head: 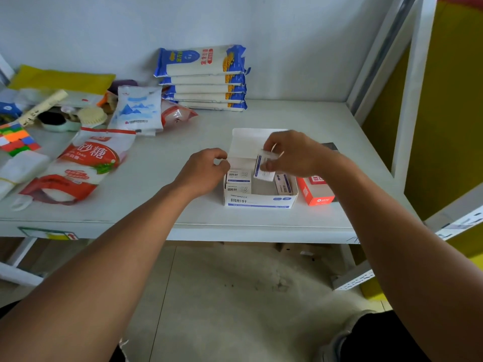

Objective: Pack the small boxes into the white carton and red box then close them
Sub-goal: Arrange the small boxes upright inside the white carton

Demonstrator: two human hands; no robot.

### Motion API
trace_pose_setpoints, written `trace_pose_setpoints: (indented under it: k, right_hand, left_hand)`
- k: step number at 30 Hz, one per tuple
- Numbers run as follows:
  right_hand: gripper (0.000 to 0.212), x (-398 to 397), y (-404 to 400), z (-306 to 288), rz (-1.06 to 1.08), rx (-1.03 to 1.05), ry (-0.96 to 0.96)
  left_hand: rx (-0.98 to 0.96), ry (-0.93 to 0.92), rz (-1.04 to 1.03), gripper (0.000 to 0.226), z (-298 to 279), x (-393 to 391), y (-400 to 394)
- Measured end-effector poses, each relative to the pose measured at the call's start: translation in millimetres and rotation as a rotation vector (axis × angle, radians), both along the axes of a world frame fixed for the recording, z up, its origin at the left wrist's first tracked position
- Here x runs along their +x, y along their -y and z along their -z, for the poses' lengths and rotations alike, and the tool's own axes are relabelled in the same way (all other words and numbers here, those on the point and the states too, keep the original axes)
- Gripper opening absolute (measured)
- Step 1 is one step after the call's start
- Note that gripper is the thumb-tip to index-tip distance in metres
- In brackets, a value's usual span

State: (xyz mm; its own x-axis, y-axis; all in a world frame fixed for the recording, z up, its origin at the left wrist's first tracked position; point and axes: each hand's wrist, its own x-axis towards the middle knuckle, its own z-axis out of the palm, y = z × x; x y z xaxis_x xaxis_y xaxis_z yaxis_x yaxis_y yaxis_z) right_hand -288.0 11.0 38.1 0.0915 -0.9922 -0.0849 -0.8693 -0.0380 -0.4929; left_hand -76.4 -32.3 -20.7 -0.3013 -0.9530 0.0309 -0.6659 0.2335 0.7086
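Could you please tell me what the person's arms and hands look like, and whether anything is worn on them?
Both arms are bare right up to the picture's bottom edge: no sleeves show. The left hand and right hand have no gloves, and I can see no rings, watch or wristband.

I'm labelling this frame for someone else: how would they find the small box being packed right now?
Find the open white carton at the shelf's front. Above it, the right hand pinches one small box. Unlike the boxes lying inside, it is tilted and held up.

Bright even light | soft shadows | wide-angle edge bending | slight overall blur
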Motion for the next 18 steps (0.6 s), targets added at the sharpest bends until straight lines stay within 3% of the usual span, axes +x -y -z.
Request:
trace_pose_setpoints:
  k: [2, 6, 18]
  right_hand:
    - [0.03, -1, -2, -5, -0.011, -0.103, 0.004]
    - [0.033, 3, -8, -1, -0.108, -0.193, -0.185]
    - [0.029, 9, -5, 6, -0.14, -0.155, -0.275]
  left_hand:
    - [0.008, -0.003, -0.001, 0.027, 1, 0, 1]
    - [0.004, 0.002, -0.007, 0.03, 1, -1, -1]
    - [-0.012, 0.018, -0.017, 0.034, 1, -5, -2]
